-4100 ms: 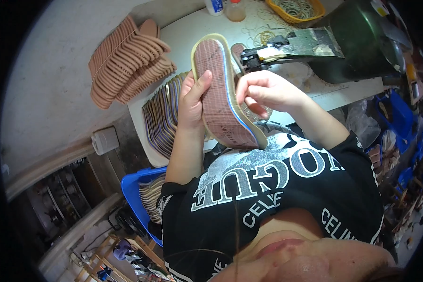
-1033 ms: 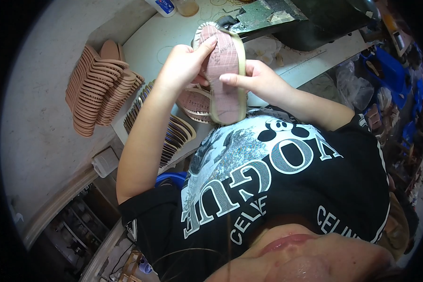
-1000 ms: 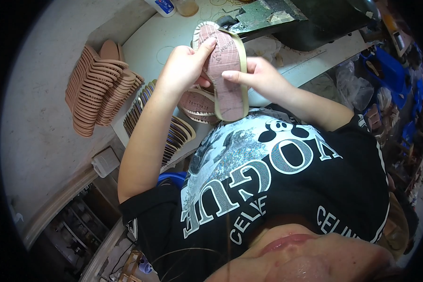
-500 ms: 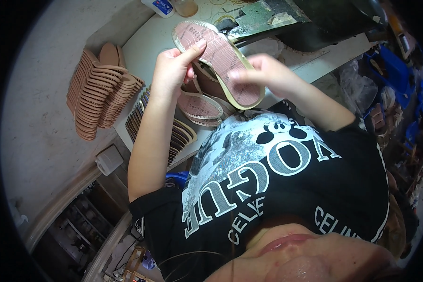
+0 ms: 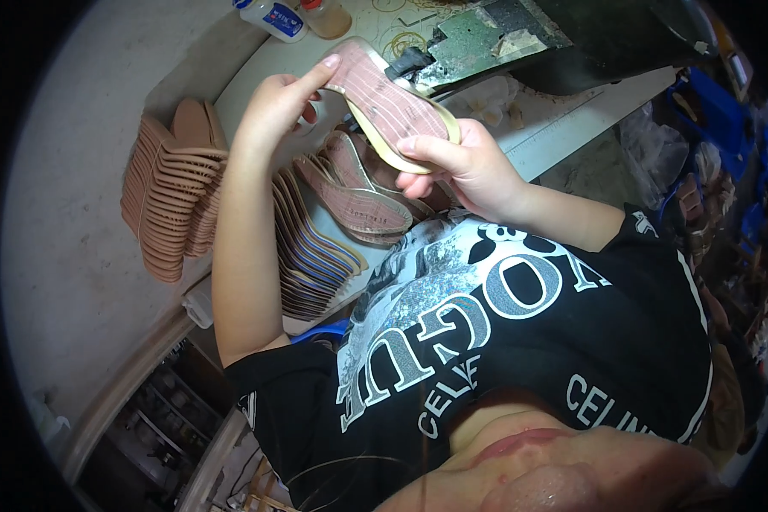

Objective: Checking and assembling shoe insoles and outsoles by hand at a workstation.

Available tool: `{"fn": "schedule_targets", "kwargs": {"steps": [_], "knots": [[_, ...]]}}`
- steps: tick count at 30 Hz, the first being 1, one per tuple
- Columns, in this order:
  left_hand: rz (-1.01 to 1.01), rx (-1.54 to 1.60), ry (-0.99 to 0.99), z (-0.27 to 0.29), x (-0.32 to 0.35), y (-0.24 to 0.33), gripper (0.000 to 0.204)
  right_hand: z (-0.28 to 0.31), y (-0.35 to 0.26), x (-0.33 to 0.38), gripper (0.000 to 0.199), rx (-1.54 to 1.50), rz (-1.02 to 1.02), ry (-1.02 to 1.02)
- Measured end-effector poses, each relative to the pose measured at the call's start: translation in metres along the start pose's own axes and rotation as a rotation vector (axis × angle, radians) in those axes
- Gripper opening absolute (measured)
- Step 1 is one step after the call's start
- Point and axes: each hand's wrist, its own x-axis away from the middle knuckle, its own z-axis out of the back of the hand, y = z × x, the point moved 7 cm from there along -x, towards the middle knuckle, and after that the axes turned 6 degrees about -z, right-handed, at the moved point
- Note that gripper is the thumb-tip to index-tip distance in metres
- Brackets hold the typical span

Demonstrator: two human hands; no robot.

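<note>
A pink shoe insole (image 5: 390, 105) with a pale gold rim is held up over the white table (image 5: 572, 128), tilted with its toe toward the upper left. My left hand (image 5: 275, 104) pinches its toe end with the index finger stretched along the edge. My right hand (image 5: 462, 167) grips its heel end, thumb on top. Below it, a few similar pink insoles (image 5: 360, 192) lie stacked on the table.
A fanned row of insoles (image 5: 311, 252) lies along the table's left edge. A taller stack of tan insoles (image 5: 172, 192) stands further left. Two bottles (image 5: 297, 14) stand at the table's far end beside a dark machine (image 5: 572, 34). Blue bins (image 5: 717, 111) are at right.
The insole has swung from nearly upright to tilted toward the upper left and moved further from my body. Both hands stay on it.
</note>
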Motion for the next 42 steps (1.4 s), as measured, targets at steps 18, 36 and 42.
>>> {"fn": "schedule_targets", "kwargs": {"steps": [18, 36, 42], "knots": [[-0.561, -0.164, -0.696, -0.030, -0.002, 0.078, 0.036, -0.008, -0.013, -0.014, 0.037, -0.002, -0.002, 0.133], [-0.405, -0.080, -0.711, -0.034, 0.013, 0.070, 0.025, -0.006, -0.021, -0.008, 0.036, -0.033, 0.005, -0.018], [-0.346, 0.038, -0.682, -0.030, 0.017, 0.063, 0.024, -0.008, -0.022, -0.010, 0.036, -0.038, 0.009, 0.001]]}}
